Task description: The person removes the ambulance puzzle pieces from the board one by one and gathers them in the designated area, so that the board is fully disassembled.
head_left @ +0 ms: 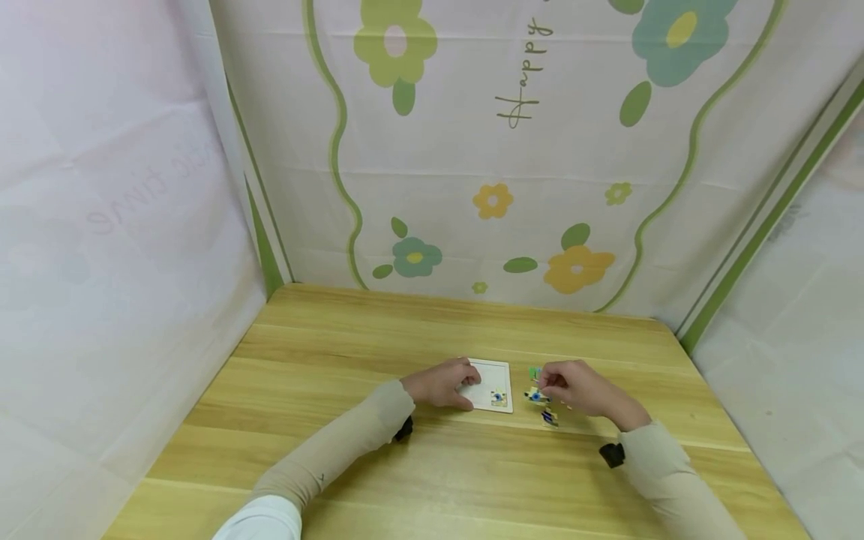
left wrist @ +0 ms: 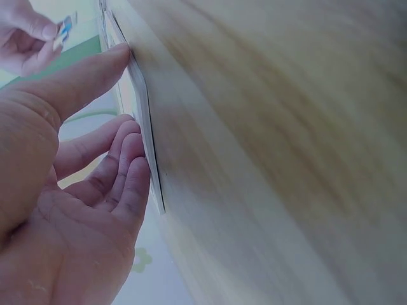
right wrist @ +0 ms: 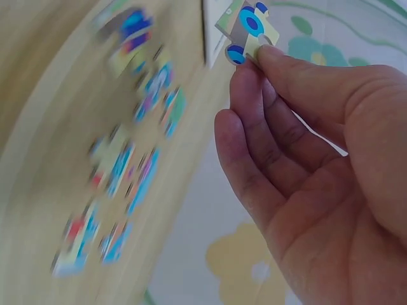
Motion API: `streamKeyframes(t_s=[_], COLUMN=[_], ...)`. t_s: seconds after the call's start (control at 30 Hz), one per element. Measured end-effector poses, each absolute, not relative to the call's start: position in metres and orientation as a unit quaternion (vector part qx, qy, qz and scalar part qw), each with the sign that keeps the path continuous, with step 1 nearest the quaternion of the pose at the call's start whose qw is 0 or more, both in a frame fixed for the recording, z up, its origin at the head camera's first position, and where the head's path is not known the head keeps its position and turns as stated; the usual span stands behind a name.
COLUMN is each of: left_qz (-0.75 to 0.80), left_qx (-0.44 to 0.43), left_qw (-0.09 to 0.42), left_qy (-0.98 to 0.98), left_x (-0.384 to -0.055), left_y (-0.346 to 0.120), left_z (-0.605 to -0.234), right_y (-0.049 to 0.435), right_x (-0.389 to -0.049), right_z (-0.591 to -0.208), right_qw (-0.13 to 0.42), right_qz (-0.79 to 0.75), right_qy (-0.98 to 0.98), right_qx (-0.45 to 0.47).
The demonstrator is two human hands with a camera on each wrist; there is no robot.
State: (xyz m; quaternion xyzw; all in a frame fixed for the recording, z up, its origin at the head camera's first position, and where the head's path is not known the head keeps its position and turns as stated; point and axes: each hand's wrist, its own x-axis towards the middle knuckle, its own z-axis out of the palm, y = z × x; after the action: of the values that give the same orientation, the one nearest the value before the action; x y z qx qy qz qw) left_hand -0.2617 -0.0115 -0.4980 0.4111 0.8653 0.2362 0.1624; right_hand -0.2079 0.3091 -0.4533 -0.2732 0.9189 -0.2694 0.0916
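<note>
My left hand (head_left: 445,382) holds the left side of a white puzzle tray (head_left: 487,373). In the left wrist view the thumb (left wrist: 105,67) meets the tray's edge and the curled fingers rest against it. One patterned puzzle piece (head_left: 499,397) lies in the tray's lower right corner. To the right of the tray, my right hand (head_left: 580,386) pinches a puzzle piece with blue circles (right wrist: 249,25) between thumb and fingertips, raised off the table. Several loose puzzle pieces (right wrist: 121,168) lie on the table beneath that hand, blurred in the right wrist view and partly hidden in the head view.
The wooden table (head_left: 378,465) stretches round the tray on all sides. A flower-printed cloth (head_left: 445,165) hangs behind its far edge, and pale cloth walls (head_left: 121,225) stand at the left and right. A black wrist device (head_left: 612,454) sits under the right sleeve.
</note>
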Motion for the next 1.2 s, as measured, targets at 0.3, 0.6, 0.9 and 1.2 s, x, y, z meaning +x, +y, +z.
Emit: streamKeyframes(t_s=[0.3,0.6,0.9,1.2], left_qz=[0.247,0.25,0.245,0.247], left_qx=[0.413,0.415,0.416,0.414], left_qw=[0.162,0.163,0.16,0.16], left_qy=[0.862,0.86,0.861,0.861], left_x=[-0.263,-0.262,-0.262,-0.261], left_y=[-0.014,-0.013,-0.013,-0.013], left_z=[-0.5,-0.5,-0.499,-0.5], right_y=[0.352,0.368,0.372,0.373], right_x=[-0.188,-0.183,-0.186,-0.186], right_z=[-0.451,-0.46,-0.479,-0.484], right_qw=[0.087,0.114,0.131,0.131], right_qz=[-0.275,-0.295,-0.304,-0.291], right_qy=[0.923,0.915,0.914,0.923], right_qx=[-0.255,-0.25,-0.234,-0.217])
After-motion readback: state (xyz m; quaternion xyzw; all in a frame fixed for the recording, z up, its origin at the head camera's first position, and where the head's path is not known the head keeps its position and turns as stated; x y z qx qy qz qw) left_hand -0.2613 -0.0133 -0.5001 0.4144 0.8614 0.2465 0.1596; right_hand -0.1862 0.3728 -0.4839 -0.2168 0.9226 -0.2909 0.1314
